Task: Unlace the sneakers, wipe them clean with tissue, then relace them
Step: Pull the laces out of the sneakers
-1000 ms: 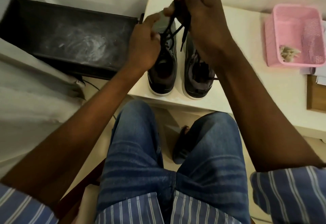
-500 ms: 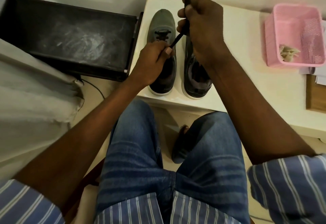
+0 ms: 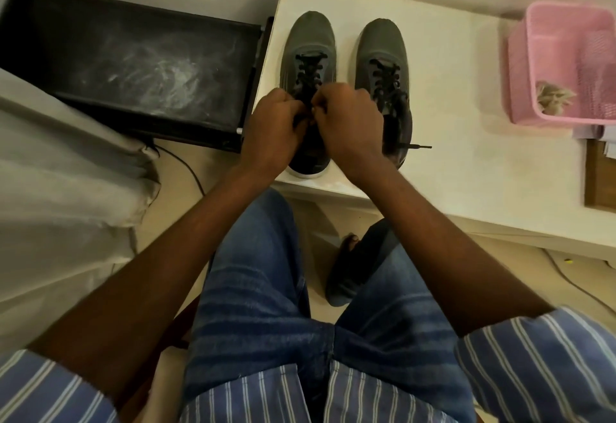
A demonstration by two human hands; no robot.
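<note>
The left sneaker (image 3: 308, 55) stands beside its pair (image 3: 383, 62) on the white surface (image 3: 466, 122), at twelve o'clock from the knees. Both hands, left hand (image 3: 271, 129) and right hand (image 3: 350, 122), have curled fingers pinching its black lace (image 3: 308, 72) over the tongue. Knuckles hide the fingertips and the lace ends; a pink basket (image 3: 566, 65) sits at two o'clock.

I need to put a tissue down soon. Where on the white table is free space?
The widest bare patch of the white table lies between the right sneaker and the pink basket. It is crowded around the left sneaker, where both hands work.
</note>
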